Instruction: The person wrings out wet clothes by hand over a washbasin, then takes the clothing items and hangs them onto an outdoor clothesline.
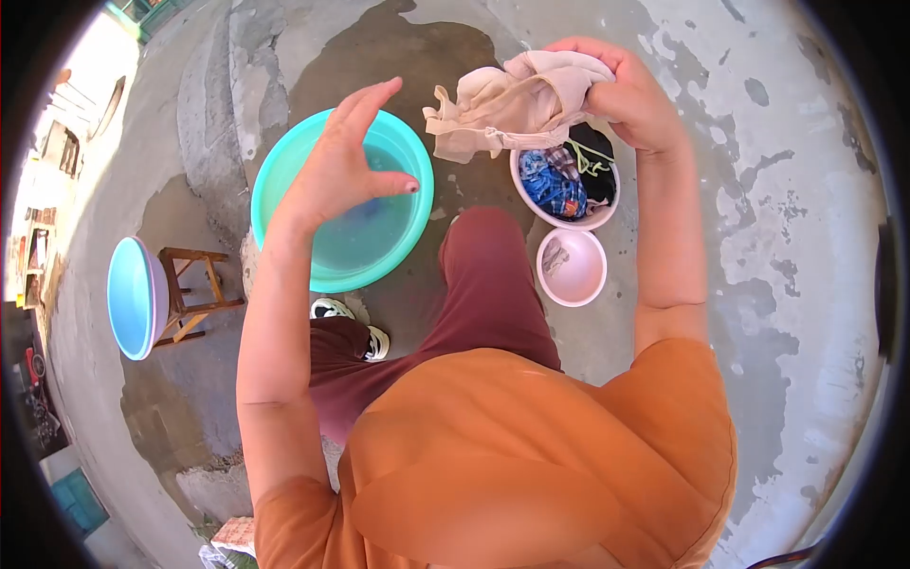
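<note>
My right hand is closed on a beige cloth garment, which hangs bunched out to the left. My left hand is raised over the large green basin, with thumb and fingers apart and nothing between them. Cloudy water lies in that basin. Below the garment is a pink basin with blue plaid and black clothes in it. A smaller pink bowl beside it holds a little greyish cloth.
At the left, blue and purple basins lean on edge against a small wooden stool. The concrete floor has wet patches. My legs and shoes are between the green basin and the small pink bowl.
</note>
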The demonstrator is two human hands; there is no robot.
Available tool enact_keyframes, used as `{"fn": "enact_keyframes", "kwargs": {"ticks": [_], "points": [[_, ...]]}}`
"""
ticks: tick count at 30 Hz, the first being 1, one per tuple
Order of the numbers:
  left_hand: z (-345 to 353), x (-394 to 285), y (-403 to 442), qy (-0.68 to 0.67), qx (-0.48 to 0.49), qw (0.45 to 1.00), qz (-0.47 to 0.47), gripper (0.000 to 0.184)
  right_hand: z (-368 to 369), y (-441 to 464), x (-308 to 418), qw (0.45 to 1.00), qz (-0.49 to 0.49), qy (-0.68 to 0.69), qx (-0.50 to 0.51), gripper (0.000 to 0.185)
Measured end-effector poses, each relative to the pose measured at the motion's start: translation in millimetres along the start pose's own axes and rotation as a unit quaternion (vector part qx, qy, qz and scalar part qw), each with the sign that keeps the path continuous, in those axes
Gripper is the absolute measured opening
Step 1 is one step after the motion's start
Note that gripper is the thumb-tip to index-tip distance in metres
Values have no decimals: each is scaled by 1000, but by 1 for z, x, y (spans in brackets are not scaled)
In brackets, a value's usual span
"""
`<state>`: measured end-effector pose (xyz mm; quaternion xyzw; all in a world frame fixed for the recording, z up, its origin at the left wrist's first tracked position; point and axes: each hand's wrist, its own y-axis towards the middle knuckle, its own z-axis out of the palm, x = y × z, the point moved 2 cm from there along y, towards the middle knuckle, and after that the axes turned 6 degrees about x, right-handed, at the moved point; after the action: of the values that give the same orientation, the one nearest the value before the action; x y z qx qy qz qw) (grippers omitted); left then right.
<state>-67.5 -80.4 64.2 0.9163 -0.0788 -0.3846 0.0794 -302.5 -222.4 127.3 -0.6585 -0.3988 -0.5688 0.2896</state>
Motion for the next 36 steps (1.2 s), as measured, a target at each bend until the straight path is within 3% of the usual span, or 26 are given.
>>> {"fn": "enact_keyframes", "kwargs": {"ticks": [1,2,3,6,7,9,12,14,16,17,18,20,22,23,26,27,31,34,36], "points": [[-1,3,6,69,-28,997,-18,112,13,18,11,999,-11,-32,21,46],[-1,13,11,108,-73,991,-10,119,25,33,18,997,-21,-64,39,49],[-2,23,15,142,-115,981,-59,123,32,49,15,997,-53,-43,48,47],[-14,65,6,-22,-150,974,-168,103,75,82,26,987,-99,67,112,42],[-18,86,0,-128,-154,960,-195,89,84,92,22,988,-105,60,99,40],[-31,125,-22,-339,-152,899,-232,61,99,108,-1,990,-113,48,67,34],[-60,146,-54,-512,-209,803,-221,26,119,123,-48,996,-78,22,33,33],[-78,138,-65,-540,-260,779,-185,21,137,128,-81,999,-16,10,32,31],[-89,129,-70,-532,-294,778,-160,21,153,133,-111,990,11,-93,109,31],[-92,125,-69,-512,-303,790,-151,22,161,133,-125,977,80,-30,197,38],[-93,122,-67,-491,-310,801,-143,23,170,133,-129,957,178,129,188,43],[-90,113,-64,-314,-321,880,-154,26,197,134,-132,820,351,428,148,57],[-80,94,-63,-149,-315,929,-127,25,221,140,-120,777,389,485,101,69],[-72,84,-61,-131,-317,930,-130,25,230,141,-116,752,407,513,76,76],[-43,76,-57,-349,-308,880,-99,22,242,146,-108,732,198,631,164,78],[-32,88,-58,-497,-281,819,-62,16,241,152,-114,744,201,625,127,81],[-18,95,-60,-650,-280,706,-16,12,246,166,-134,638,156,732,182,58],[-23,91,-57,-568,-282,771,-63,15,253,173,-141,611,107,766,167,39],[-29,78,-61,-240,-271,926,-108,33,254,180,-143,599,98,777,167,29]]}}
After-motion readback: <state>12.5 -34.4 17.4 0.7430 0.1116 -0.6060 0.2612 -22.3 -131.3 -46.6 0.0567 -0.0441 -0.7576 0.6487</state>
